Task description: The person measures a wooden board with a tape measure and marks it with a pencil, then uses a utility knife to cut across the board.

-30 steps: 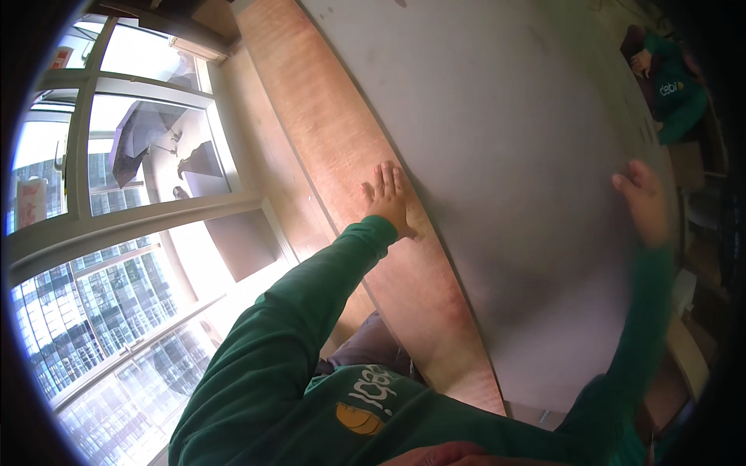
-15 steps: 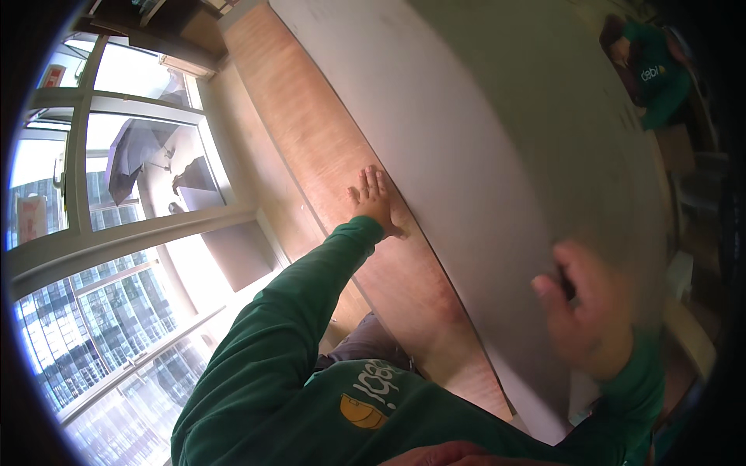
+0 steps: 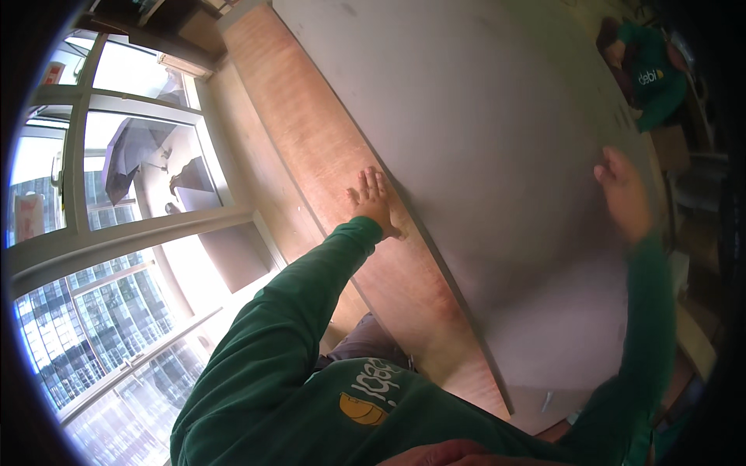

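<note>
My left hand [image 3: 371,202] lies flat on a long reddish-brown wooden board [image 3: 311,109], fingers spread and palm down, close to the edge of a large grey sheet [image 3: 482,155]. The sheet covers most of the surface to the right of that board. Over its right side is my right hand [image 3: 625,194], slightly blurred, with thumb and forefinger a little apart and nothing visible between them. The other fingers of that hand are partly hidden. Whether it touches the sheet I cannot tell. A narrow shadow runs along the sheet's left edge.
Windows [image 3: 155,163] with pale frames line the left, a dark umbrella [image 3: 128,155] behind the glass. Another person [image 3: 653,78] in green is at the far right. A small pale bolt-like piece [image 3: 548,400] lies near the sheet's lower end. Dark shelving [image 3: 175,35] stands at the far left.
My right hand has moved away from me and to the right across the sheet. The curved bend and shading on the sheet have changed; it looks flatter and more evenly lit. My left hand stays put.
</note>
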Action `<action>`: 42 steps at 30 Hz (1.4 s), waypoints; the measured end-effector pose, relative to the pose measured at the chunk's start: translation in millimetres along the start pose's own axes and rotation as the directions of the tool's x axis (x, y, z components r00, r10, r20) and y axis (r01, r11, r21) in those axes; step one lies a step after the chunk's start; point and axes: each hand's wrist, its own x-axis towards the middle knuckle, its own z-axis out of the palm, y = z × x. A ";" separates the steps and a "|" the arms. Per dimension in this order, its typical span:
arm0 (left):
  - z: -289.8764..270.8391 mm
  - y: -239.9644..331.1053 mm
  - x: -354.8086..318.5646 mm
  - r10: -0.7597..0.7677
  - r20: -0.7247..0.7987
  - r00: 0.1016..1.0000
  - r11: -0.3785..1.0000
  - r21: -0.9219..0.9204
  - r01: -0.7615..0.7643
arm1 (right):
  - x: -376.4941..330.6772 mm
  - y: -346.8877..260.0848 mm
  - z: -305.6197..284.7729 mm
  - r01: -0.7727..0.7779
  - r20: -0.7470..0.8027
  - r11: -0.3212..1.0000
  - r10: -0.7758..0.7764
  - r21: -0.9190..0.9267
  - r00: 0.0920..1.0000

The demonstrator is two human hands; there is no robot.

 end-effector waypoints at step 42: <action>30.7 15.7 18.3 -0.030 -0.103 0.994 0.956 0.286 0.059 | -495.4 84.8 306.1 -0.487 -0.419 0.831 0.556 0.268 0.717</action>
